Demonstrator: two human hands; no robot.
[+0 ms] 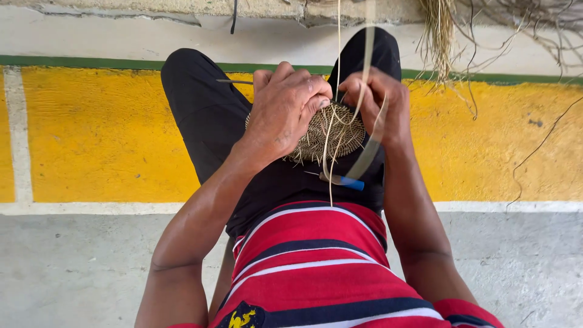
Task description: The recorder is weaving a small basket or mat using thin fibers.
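From the head view I see a small round woven disc (331, 136) of tan fibre resting on my lap, on the black shorts (206, 115), and I place everything else against it. My left hand (285, 106) lies over the disc's left part, its grip pressed together around that edge, knuckles up. My right hand (379, 100) sits at the disc's upper right edge, its grip pinching a pale flat strip (369, 54) that rises from the disc toward the top of the frame. Thin loose fibre strands (331, 158) hang from the disc's middle down toward my shirt. Just below the disc, on the shorts, lies a slender tool with a blue handle (351, 181); a broad blurred strip crosses above it. Nearer to me than the disc is my red striped shirt (303, 267). The disc is flat as far as I can see and nothing lies in it. Beyond the disc, the floor shows a yellow painted band (103, 133) edged with white and green lines, and a bundle of dry fibre (438, 36) hangs at the upper right, well apart from the disc.
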